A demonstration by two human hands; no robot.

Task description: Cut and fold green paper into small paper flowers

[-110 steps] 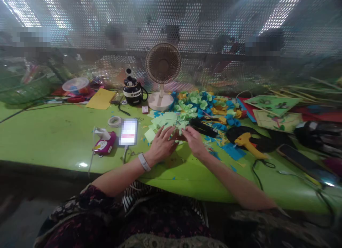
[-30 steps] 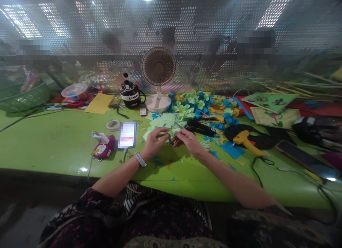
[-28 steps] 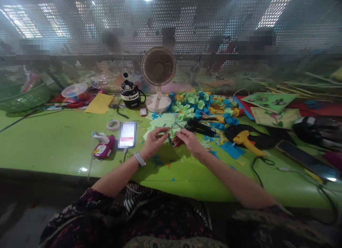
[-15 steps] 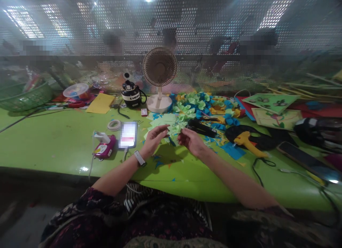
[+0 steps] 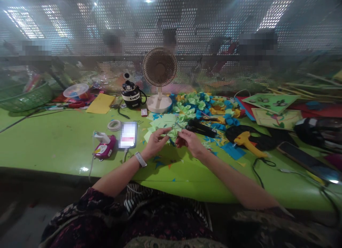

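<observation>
Pale-green paper flower (image 5: 173, 133) — opening upward, long axis unclear — right hand (image 5: 192, 143) pinching edge, left hand (image 5: 155, 143) hold unclear.

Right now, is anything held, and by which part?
A pale-green folded paper piece appears pinched at its right edge by the right hand; whether the left hand grips it cannot be told.

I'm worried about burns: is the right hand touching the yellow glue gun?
Apart: the head view shows blue paper and tabletop between the right hand and glue gun.
</observation>
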